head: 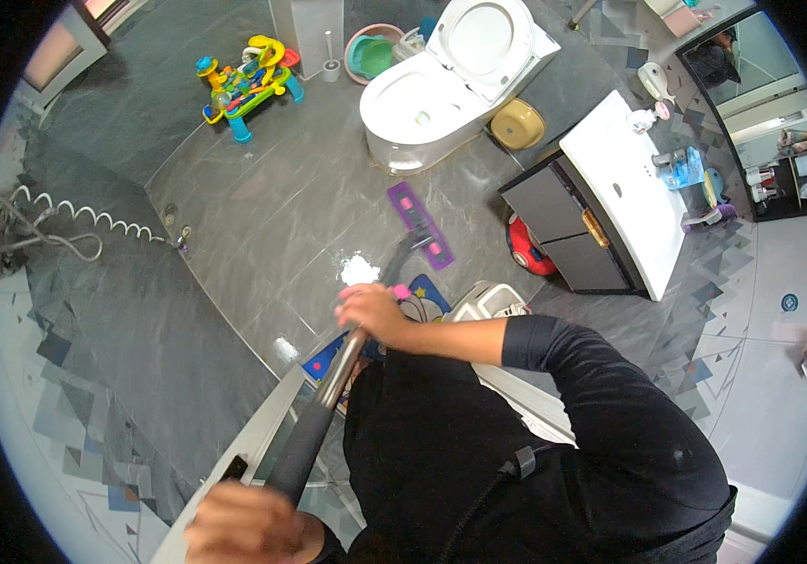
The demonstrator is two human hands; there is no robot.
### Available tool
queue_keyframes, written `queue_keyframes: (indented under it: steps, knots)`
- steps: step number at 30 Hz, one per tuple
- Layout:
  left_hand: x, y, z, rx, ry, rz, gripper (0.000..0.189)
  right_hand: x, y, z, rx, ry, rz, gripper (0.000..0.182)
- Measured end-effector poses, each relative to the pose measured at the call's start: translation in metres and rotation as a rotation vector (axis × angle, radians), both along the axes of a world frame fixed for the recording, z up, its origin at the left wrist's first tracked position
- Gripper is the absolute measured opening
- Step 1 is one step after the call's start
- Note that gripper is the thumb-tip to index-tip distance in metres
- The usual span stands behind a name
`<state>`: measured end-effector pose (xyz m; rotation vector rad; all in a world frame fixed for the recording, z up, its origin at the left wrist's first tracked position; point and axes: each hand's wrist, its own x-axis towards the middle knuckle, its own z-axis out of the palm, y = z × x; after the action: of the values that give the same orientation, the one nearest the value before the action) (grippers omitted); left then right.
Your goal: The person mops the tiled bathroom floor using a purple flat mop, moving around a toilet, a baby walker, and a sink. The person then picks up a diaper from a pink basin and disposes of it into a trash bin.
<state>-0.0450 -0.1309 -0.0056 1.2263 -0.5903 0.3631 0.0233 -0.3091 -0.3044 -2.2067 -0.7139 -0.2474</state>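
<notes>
My right hand (377, 314) is wrapped around the metal pole of a flat mop (341, 366), partway down its length. Farther up, my left hand (245, 525), blurred, grips the top end by the dark grey foam sleeve (302, 440). The purple mop head (433, 225), with pink parts, lies on the wet-looking grey tile floor (290, 204), just in front of the white toilet (421, 116), whose lid is up. Beneath my right hand, a blue patterned mat (426, 289) is partly hidden.
A vanity cabinet (566, 218) with a white basin (629, 204) stands right, a red object (527, 248) beneath it. A white stool (484, 302) is near my right forearm. Toy table (255, 84), basins (374, 56) and toilet brush (331, 67) stand at the back. A door edge (262, 426) is left.
</notes>
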Motion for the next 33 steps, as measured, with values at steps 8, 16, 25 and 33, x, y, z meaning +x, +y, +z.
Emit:
queue_keyframes:
  steps: [8, 16, 25, 33]
  knots:
    - [-0.079, 0.057, 0.067, 0.448, 0.023, -0.145, 0.013, -0.057, 0.161, 0.04, 0.388, 0.666, 0.069, 0.035]
    - [-0.128, 0.087, 0.062, 0.423, -0.159, -0.029, 0.016, -0.071, 0.208, 0.059, 0.27, 0.412, 0.185, 0.051]
    - [-0.135, 0.159, 0.09, 0.305, -0.172, -0.45, 0.018, -0.126, 0.186, 0.113, 0.491, 0.092, 0.841, 0.034]
    - [-0.143, 0.155, 0.084, 0.203, -0.329, 0.054, 0.042, -0.131, 0.196, 0.102, 0.406, 0.172, 0.747, 0.029]
